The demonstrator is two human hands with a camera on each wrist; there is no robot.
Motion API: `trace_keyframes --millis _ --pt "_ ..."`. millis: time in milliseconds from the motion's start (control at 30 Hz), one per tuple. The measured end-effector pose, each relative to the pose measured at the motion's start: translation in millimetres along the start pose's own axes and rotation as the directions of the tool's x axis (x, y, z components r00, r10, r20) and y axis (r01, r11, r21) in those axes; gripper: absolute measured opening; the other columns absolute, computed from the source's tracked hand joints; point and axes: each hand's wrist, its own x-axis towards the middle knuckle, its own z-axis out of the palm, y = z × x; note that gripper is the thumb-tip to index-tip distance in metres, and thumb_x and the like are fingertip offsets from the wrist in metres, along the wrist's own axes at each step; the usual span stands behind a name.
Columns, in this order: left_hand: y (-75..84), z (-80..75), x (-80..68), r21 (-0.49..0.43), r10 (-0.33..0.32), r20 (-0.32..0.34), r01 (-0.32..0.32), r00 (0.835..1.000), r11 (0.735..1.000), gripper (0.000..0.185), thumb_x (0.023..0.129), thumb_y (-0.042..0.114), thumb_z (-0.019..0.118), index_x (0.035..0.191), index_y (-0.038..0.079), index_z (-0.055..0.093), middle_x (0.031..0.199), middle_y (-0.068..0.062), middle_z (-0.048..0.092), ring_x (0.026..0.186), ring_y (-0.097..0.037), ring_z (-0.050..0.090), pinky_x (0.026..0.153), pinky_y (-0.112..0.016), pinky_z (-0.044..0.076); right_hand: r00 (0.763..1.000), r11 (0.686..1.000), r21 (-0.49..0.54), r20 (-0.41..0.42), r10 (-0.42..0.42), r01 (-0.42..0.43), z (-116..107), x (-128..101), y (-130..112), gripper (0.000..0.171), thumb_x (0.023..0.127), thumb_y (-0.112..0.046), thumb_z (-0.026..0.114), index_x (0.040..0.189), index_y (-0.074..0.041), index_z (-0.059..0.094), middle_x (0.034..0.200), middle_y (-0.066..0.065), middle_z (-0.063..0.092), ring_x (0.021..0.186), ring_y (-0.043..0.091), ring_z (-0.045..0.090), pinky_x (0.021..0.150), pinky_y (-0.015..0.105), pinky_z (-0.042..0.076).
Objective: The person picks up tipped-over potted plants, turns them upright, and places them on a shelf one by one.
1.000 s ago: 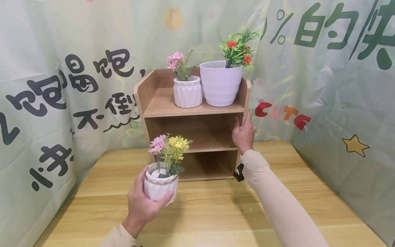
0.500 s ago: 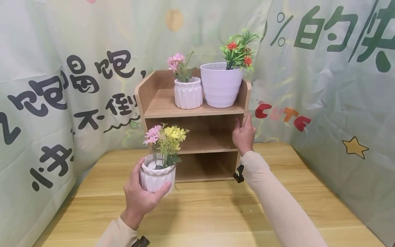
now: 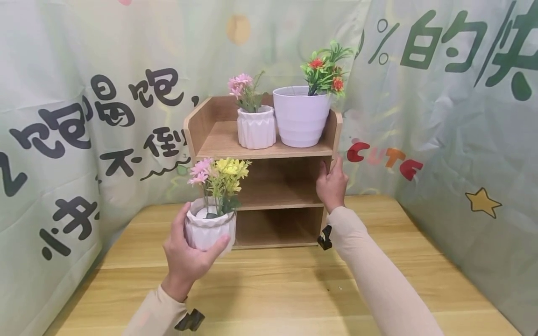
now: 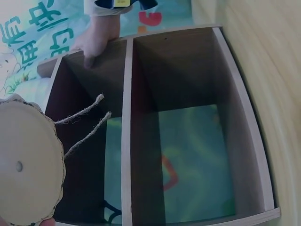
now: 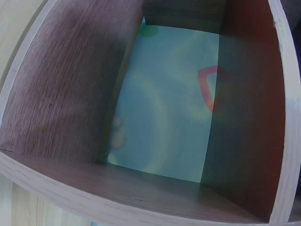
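My left hand grips a small white ridged pot of pink and yellow flowers, held in the air in front of the left side of a wooden three-level shelf. In the left wrist view the pot's round base fills the lower left, with twine ends trailing from it. My right hand grips the shelf's right side panel at the middle level, and it also shows in the left wrist view as the right hand. The right wrist view shows only the bare inside of a shelf compartment.
On the top level stand a small white ridged pot with pink flowers and a larger white pot with red flowers. The shelf stands at the back of a wooden table. Printed cloth hangs behind and on both sides.
My left hand has lifted the flower pot up and a little to the left, from near the bottom level towards the middle one. The right hand has stayed on the side panel.
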Motion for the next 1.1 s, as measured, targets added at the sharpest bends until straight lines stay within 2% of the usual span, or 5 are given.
trace_keyframes --millis 133,267,433,633,1100 --pt "-1.4 1.3 4.1 -0.002 -0.003 -0.021 0.003 1.000 1.000 0.095 0.070 0.065 0.071 0.124 -0.012 0.053 0.102 -0.025 0.067 0.074 -0.031 0.065 0.064 -0.023 0.054 1.000 1.000 0.007 -0.006 -0.007 0.007 1 1 -1 0.032 0.097 -0.016 0.055 0.123 0.000 0.048 0.086 0.028 0.063 0.083 0.048 0.063 0.074 0.058 0.049" --pt "-1.8 4.1 5.8 -0.029 0.005 -0.045 -0.006 0.999 1.000 0.095 0.070 0.064 0.072 0.122 -0.013 0.053 0.102 -0.027 0.066 0.079 -0.034 0.064 0.079 -0.011 0.046 1.000 1.000 0.005 -0.011 -0.002 0.002 1 1 1 0.031 0.096 -0.014 0.056 0.123 -0.001 0.048 0.083 0.028 0.062 0.084 0.049 0.062 0.075 0.059 0.048" --pt "-1.5 8.0 9.7 -0.034 0.028 -0.055 -0.030 0.998 0.999 0.095 0.070 0.064 0.072 0.121 -0.013 0.052 0.103 -0.028 0.066 0.081 -0.036 0.064 0.084 -0.011 0.044 1.000 1.000 0.005 -0.005 0.007 -0.007 0 -2 1 0.031 0.096 -0.014 0.056 0.123 -0.001 0.048 0.082 0.028 0.062 0.086 0.050 0.061 0.076 0.059 0.048" --pt "0.0 12.1 21.3 -0.027 0.047 -0.057 -0.049 0.997 0.998 0.091 0.071 0.061 0.072 0.123 -0.011 0.052 0.109 -0.023 0.067 0.083 -0.033 0.064 0.078 -0.018 0.049 1.000 1.000 0.006 0.011 0.021 -0.021 -1 -2 1 0.030 0.097 -0.015 0.054 0.124 -0.003 0.048 0.085 0.026 0.063 0.086 0.047 0.062 0.075 0.058 0.048" --pt "-1.0 18.4 39.3 -0.026 0.022 -0.097 -0.025 0.995 0.999 0.091 0.069 0.062 0.074 0.124 -0.007 0.052 0.111 -0.021 0.067 0.086 -0.035 0.065 0.082 -0.016 0.047 1.000 1.000 -0.001 -0.003 0.009 -0.009 1 -1 0 0.034 0.097 -0.016 0.055 0.126 -0.002 0.048 0.098 0.029 0.066 0.091 0.047 0.063 0.078 0.058 0.049"
